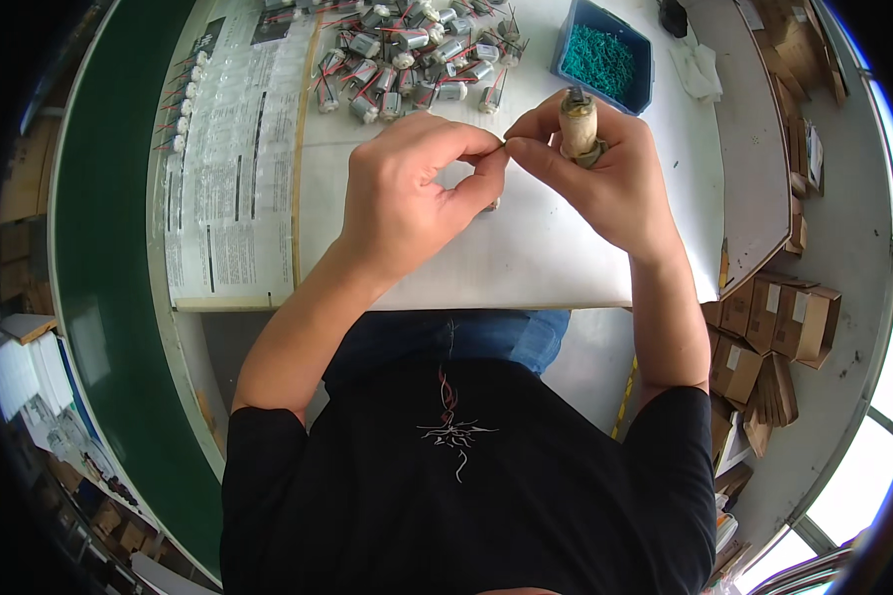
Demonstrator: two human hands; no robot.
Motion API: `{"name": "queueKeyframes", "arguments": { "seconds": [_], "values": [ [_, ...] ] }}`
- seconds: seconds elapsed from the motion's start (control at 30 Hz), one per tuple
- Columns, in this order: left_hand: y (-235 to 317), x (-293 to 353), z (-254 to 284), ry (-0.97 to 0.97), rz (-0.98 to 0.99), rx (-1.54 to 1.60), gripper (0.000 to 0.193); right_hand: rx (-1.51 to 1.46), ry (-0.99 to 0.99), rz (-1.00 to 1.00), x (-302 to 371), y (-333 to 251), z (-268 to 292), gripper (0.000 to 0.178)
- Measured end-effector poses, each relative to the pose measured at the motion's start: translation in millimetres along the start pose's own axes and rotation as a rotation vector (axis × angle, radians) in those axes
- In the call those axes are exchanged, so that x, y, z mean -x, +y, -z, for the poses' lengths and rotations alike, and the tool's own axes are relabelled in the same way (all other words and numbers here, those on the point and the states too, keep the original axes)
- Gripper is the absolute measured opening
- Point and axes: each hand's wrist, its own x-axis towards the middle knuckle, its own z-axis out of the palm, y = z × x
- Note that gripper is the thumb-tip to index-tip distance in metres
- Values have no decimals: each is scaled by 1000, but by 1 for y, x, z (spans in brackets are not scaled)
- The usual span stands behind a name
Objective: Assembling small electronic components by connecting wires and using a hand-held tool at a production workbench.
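Observation:
My left hand (407,188) and my right hand (615,174) meet over the white work surface, thumb and finger of each pinched together tip to tip. Whatever lies between the fingertips is too small to make out; a thin greenish bit shows there. A cream, tape-wrapped cylindrical tool (577,127) with a dark metal end is held in my right hand, between thumb and palm. Just below my left fingertips a small part (493,205) peeks out, mostly hidden. Beyond my hands lies a pile of small silver motors (407,50) with red wires and white ends.
At the back right stands a blue bin (564,69) of small green pieces, with a crumpled white cloth (700,71) beside it. On the left, several motors (181,124) stand in a row on a printed sheet (218,218). Cardboard boxes (784,317) are stacked off to the right.

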Motion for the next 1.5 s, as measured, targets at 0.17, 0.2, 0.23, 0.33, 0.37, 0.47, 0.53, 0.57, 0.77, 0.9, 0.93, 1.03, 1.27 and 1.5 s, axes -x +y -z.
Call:
{"name": "queueKeyframes", "arguments": {
  "seconds": [0.17, 0.2, 0.23, 0.33, 0.37, 0.47, 0.53, 0.57, 0.77, 0.9, 0.93, 1.03, 1.27, 1.5],
  "values": [
    [-6, 10, -2, -9, -91, -188, 18, 197, -24, 94, -1, 4, -3, 12],
    [-6, 11, -4, -30, -77, -175, 19, 248, -28, 88, -1, 5, -3, 13],
    [-5, 13, -4, -51, -63, -164, 21, 299, -32, 84, -1, 7, -4, 15],
    [-7, 25, -6, -111, 61, -85, 24, 194, -124, -54, -4, 17, 3, 12],
    [-8, 30, -7, -150, 169, -18, 25, 142, -169, -123, -4, 20, 5, 11],
    [-12, 34, -4, -217, 291, 59, 25, 148, -267, -149, 0, 27, 4, 11],
    [-14, 32, -1, -277, 307, 74, 24, 151, -317, -163, 1, 29, 3, 12],
    [-14, 32, 0, -277, 310, 75, 24, 143, -313, -156, 1, 30, 2, 12],
    [-15, 27, 5, -252, 234, 106, 18, 26, -231, -108, 4, 28, -4, 12],
    [-14, 28, 5, -228, 376, 216, 14, 59, -127, -130, 7, 21, -11, 12],
    [-13, 28, 5, -227, 433, 253, 13, 60, -126, -130, 7, 20, -11, 12],
    [-14, 28, 4, -216, 390, 245, 13, 115, -109, -48, 8, 17, -11, 12],
    [-18, 32, 0, -242, 148, 26, 20, 183, -251, -141, -2, 26, -1, 15],
    [-22, 36, -3, -306, 185, 5, 29, 198, -348, -193, -4, 37, -3, 20]
  ]
}}
